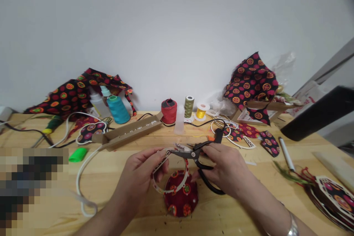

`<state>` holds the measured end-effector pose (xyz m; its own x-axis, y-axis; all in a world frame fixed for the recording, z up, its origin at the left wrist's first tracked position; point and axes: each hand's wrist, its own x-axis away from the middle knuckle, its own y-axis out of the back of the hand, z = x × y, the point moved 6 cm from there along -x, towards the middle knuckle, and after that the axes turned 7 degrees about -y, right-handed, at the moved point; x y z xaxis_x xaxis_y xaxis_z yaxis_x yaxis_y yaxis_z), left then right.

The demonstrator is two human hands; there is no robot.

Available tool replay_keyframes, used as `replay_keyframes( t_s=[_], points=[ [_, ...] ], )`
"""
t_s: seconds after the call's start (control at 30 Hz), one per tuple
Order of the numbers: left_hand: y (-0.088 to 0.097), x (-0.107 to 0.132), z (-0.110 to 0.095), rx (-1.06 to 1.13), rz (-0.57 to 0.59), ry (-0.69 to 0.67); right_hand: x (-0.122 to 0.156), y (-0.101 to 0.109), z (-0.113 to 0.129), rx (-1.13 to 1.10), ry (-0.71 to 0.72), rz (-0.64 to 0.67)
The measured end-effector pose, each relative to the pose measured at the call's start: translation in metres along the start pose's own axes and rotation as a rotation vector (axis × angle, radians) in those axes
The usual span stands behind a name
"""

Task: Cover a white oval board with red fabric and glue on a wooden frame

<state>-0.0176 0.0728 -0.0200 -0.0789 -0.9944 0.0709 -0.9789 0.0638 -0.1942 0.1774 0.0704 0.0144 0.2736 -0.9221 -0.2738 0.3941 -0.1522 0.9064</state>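
Left hand [143, 169] pinches a pale ring [183, 183]; right hand [225, 164] grips scissors [194, 154], tips by the ring; a slip could nick the left hand.

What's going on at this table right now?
The left hand holds a pale ring-shaped frame, and the right hand holds black-handled scissors, blade tips at the frame's upper edge. Whether they are cutting isn't clear. A round patterned pad lies on the table, partly behind the frame in this view.
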Motion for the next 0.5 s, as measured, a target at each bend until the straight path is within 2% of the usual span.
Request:
replay_keyframes(
  t_s=[0.5],
  points=[
    [-0.0058,0.0020,-0.0086,-0.045,0.038,-0.019,0.0000,-0.0029,0.0003,-0.158,-0.110,0.115]
  ],
)
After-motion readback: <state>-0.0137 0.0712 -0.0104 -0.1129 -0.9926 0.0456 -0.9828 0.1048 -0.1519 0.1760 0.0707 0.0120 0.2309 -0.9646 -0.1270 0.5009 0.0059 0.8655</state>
